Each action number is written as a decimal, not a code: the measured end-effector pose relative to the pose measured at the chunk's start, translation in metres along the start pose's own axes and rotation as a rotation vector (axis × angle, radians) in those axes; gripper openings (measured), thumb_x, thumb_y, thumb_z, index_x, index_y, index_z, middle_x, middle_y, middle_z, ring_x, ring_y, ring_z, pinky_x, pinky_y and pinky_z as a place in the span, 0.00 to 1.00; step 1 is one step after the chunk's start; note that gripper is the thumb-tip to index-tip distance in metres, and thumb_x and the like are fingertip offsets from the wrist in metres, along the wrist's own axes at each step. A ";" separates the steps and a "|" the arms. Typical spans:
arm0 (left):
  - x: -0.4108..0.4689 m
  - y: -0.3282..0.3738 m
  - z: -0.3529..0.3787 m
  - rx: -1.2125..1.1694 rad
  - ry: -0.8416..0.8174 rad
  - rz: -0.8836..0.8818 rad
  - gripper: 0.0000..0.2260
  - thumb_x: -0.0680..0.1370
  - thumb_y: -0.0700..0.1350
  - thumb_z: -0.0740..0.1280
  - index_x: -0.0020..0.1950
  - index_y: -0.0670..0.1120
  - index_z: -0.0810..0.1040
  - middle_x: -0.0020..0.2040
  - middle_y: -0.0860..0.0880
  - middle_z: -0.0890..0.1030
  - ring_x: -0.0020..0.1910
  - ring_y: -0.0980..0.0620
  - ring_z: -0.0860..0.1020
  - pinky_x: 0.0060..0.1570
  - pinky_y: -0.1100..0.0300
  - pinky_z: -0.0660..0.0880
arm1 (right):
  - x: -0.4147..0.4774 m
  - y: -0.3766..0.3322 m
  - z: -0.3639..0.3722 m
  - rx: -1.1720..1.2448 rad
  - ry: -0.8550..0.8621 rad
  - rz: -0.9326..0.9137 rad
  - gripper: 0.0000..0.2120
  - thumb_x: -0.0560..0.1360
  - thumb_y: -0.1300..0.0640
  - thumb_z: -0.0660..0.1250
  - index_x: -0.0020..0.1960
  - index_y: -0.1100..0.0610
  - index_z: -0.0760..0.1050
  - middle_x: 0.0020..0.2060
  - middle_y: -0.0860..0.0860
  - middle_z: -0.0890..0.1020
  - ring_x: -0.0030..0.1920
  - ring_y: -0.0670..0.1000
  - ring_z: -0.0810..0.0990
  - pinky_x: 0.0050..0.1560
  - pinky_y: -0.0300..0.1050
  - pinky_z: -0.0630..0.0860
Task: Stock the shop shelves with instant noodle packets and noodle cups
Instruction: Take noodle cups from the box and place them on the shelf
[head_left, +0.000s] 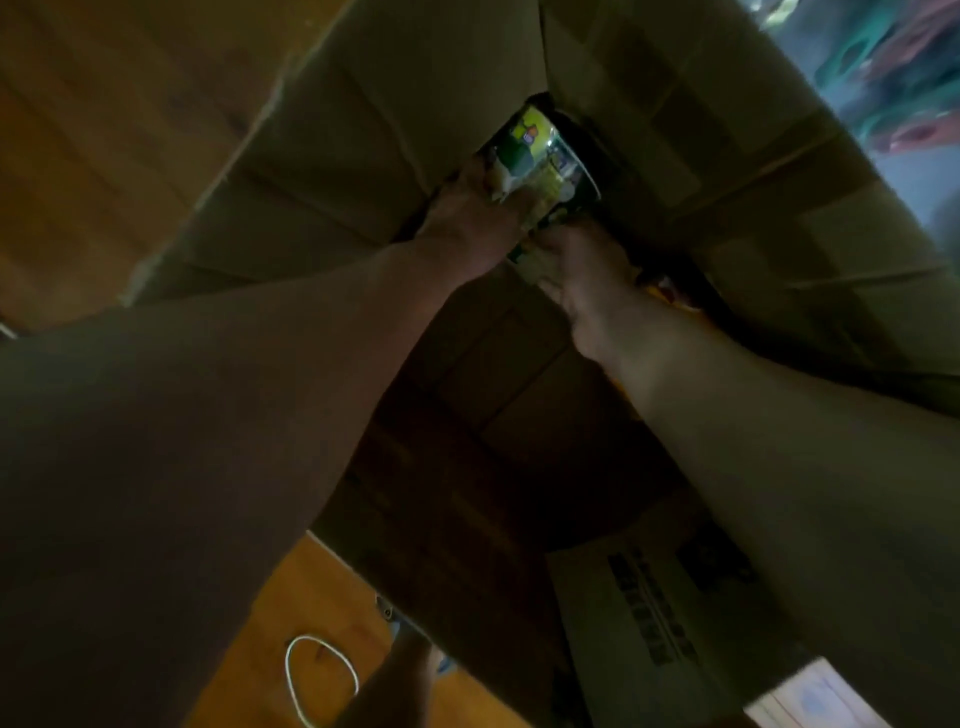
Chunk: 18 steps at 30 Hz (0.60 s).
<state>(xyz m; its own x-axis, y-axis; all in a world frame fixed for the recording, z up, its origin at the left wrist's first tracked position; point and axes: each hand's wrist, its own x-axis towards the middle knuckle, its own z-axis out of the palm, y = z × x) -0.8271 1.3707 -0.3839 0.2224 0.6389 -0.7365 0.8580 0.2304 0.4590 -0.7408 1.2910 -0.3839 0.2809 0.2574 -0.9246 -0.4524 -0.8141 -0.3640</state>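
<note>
A green and yellow noodle cup (540, 156) shows in the gap between the flaps of a large cardboard box (363, 130). My left hand (478, 218) grips the cup from the left side. My right hand (587, 270) reaches into the same gap just below the cup; its fingers curl around something I cannot make out in the dark. A bit of yellow and red packaging (670, 296) peeks out beside my right wrist. Both forearms stretch up from the bottom of the dim, blurred view.
A second cardboard box (649, 623) with dark print lies at the lower right. A wooden floor (291, 597) shows below, with a white cable loop (322, 675) on it. Colourful goods (893, 78) blur at the top right.
</note>
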 end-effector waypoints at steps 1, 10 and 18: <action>0.002 -0.002 0.002 -0.008 0.011 -0.002 0.31 0.81 0.59 0.60 0.80 0.50 0.55 0.77 0.45 0.62 0.74 0.43 0.63 0.70 0.54 0.63 | 0.004 -0.002 0.003 0.053 -0.003 0.006 0.04 0.78 0.55 0.66 0.52 0.53 0.73 0.45 0.49 0.76 0.45 0.47 0.76 0.56 0.47 0.77; -0.038 -0.015 0.012 -0.314 -0.006 -0.284 0.38 0.73 0.73 0.51 0.80 0.55 0.56 0.77 0.46 0.63 0.74 0.41 0.62 0.71 0.40 0.61 | -0.030 0.018 -0.014 0.109 -0.015 -0.037 0.14 0.77 0.52 0.64 0.62 0.50 0.76 0.55 0.50 0.81 0.54 0.50 0.79 0.48 0.45 0.76; -0.123 0.025 -0.002 -0.561 0.042 -0.425 0.47 0.64 0.76 0.63 0.77 0.57 0.56 0.73 0.45 0.66 0.68 0.39 0.69 0.62 0.37 0.69 | -0.128 0.032 -0.049 -0.006 -0.042 -0.131 0.20 0.77 0.55 0.62 0.66 0.40 0.70 0.61 0.45 0.75 0.61 0.50 0.73 0.67 0.55 0.69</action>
<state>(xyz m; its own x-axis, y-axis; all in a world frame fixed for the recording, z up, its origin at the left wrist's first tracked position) -0.8340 1.2990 -0.2808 -0.1064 0.4349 -0.8942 0.4961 0.8026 0.3313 -0.7494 1.2064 -0.2719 0.3015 0.3830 -0.8732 -0.4093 -0.7751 -0.4813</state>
